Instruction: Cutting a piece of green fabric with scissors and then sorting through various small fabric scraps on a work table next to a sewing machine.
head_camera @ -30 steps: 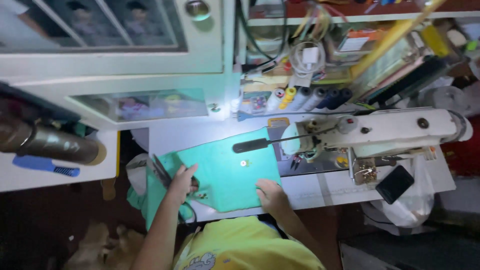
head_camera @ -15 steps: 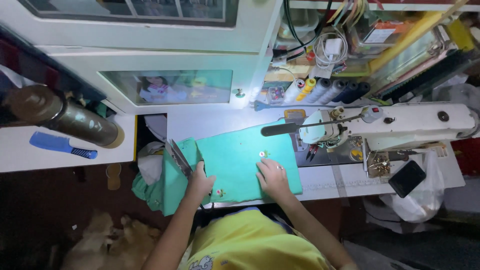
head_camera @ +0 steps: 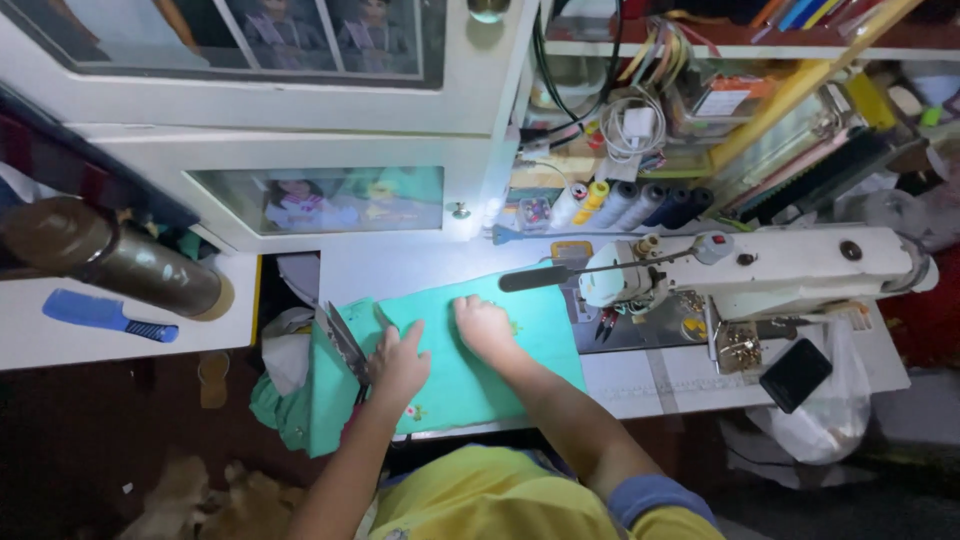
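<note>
Under your left hand (head_camera: 398,362) and right hand (head_camera: 483,326) lies matt, soft green cloth (head_camera: 470,375). Your scissors (head_camera: 345,343) show dull grey metal blades. The sewing machine (head_camera: 760,270) has a smooth, glossy white shell, and the comb (head_camera: 105,316) on the tabletop's left edge is blue plastic.

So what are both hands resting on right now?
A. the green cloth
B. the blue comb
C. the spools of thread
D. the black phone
A: the left hand and the right hand both lie flat on the green cloth spread on the sewing table, while the blue comb sits far off to the left, untouched.
</note>
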